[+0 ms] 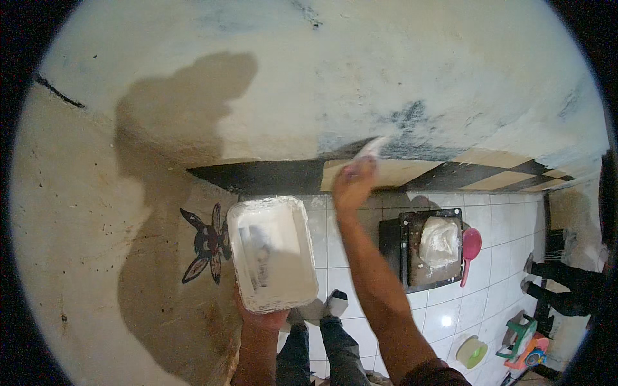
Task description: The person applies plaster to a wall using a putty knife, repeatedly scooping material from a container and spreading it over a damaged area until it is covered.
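My left hand (264, 315) is closed on the lower end of a white rectangular plastic tub (273, 254); most of its fingers are hidden under the tub. Whitish paste smears the tub's rim and inside. Up against the wall (270, 128), my right hand (357, 170) is closed around a pale scraper (373, 148), both blurred by motion. The scraper is close to a dark blue-grey patch (412, 138), just above a band of black and cream checks (367, 175). Whether its blade touches the wall I cannot tell.
On the white tiled floor (476, 309), a dark tray (428, 275) bears a plastic bag of white material (441, 241). Beside it lies a pink dipper (472, 243). Farther right are a pale green bowl (472, 352), a green stool (518, 338) and another person's legs (566, 286).
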Motion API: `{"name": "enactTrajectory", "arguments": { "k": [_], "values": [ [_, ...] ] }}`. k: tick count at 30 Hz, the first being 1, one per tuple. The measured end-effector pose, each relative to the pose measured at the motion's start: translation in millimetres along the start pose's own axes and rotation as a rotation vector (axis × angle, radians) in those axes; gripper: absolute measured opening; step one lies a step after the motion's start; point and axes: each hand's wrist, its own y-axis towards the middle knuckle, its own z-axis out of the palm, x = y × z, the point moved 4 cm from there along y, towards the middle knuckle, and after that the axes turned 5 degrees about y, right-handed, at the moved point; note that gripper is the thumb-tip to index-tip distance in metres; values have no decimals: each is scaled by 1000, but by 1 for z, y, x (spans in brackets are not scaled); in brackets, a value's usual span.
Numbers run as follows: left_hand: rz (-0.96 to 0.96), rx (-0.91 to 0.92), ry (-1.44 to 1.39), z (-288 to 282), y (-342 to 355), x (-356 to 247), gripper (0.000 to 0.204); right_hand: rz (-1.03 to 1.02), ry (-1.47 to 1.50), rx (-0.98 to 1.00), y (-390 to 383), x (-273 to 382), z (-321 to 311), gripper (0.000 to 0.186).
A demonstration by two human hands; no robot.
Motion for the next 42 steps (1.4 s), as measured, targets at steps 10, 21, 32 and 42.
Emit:
{"name": "enactTrajectory", "arguments": {
  "k": [10, 21, 32, 42],
  "values": [
    [-19, -103, -100, -8, -1, -1, 46, 321, 36, 184, -25, -50, -49, 7],
    [15, -50, -38, -3, -5, 3, 52, 294, 205, 402, -35, 66, 25, 18],
    [45, 58, -33, -10, 1, 5, 50, 291, -216, 118, 63, -163, -121, 20],
    [93, -26, 42, -11, -2, 5, 56, 90, 181, 316, -15, 36, 39, 27]
  ]
}}
